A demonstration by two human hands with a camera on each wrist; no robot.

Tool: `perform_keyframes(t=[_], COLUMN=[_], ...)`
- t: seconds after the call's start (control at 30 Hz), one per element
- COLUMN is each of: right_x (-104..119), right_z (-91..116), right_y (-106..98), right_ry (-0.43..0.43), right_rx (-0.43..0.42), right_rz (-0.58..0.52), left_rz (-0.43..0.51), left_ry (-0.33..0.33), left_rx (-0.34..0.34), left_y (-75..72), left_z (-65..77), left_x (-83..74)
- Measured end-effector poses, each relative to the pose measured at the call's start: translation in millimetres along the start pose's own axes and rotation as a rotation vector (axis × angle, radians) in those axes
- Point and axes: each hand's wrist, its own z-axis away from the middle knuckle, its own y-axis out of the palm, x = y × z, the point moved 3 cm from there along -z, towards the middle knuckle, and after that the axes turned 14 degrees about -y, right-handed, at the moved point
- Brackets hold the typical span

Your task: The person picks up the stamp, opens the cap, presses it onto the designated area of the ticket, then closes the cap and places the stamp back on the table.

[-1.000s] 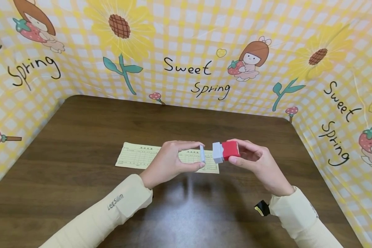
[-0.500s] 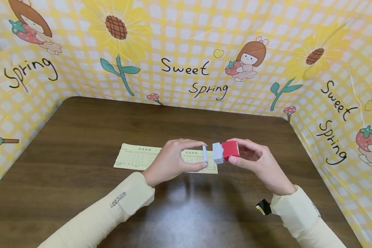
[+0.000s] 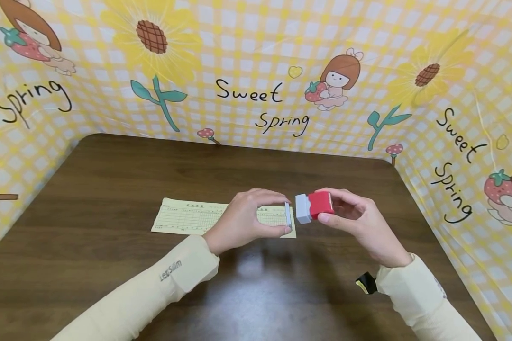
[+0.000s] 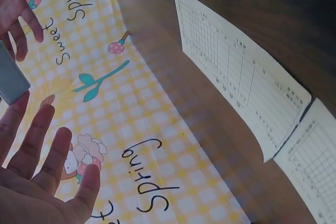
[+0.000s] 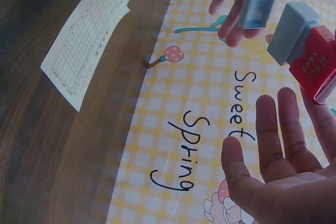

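In the head view, my left hand (image 3: 243, 218) pinches a thin grey stamp cap (image 3: 288, 215) between thumb and fingertips. Facing it, my right hand (image 3: 354, 220) grips a stamp (image 3: 317, 207) with a red body and a grey end. A narrow gap separates the cap from the grey end, and both are held above the table. The right wrist view shows the hollow inside of the cap (image 5: 258, 4) and pale lettering on the red side of the stamp (image 5: 315, 64). Behind the left hand lies a yellow printed form (image 3: 187, 218), partly covered by that hand.
The brown wooden table (image 3: 111, 180) reaches back to a yellow checked cloth (image 3: 239, 52) that hangs round its far side and both flanks. A small black item (image 3: 366, 283) sits at the right cuff. In the left wrist view, the form (image 4: 236, 72) shows a split between two sections.
My left hand has shifted right with the cap, narrowing the gap to the stamp. The right hand keeps its hold, nearly still. The whole head view has drifted slightly.
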Motion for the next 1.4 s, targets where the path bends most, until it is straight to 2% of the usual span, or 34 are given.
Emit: perform_keyframes(t=[0.7,0.9,1.13,1.4], right_x=[1.5,0.7,-0.7,-3.5], right_z=[16.9,22.5,25.8,30.5], right_y=[-24.5,-32.2,-35.4,-37.8], right_ry=[0.005,0.008,-0.003,0.014], right_rx=[-0.042,-0.054,-0.062,-0.07], right_rz=[0.034,0.038,0.016,0.005], left_rz=[-0.134,-0.17,-0.212,-0.318], left_ry=[-0.036,-0.047,-0.071,-0.086], left_rx=[0.106,0.108,0.099,0.077], left_y=[45.6,58.0,65.2,75.0], left_z=[-23.4,-30.5,-34.8,-39.9], left_x=[-7.8,-10.1,-8.9,-7.2])
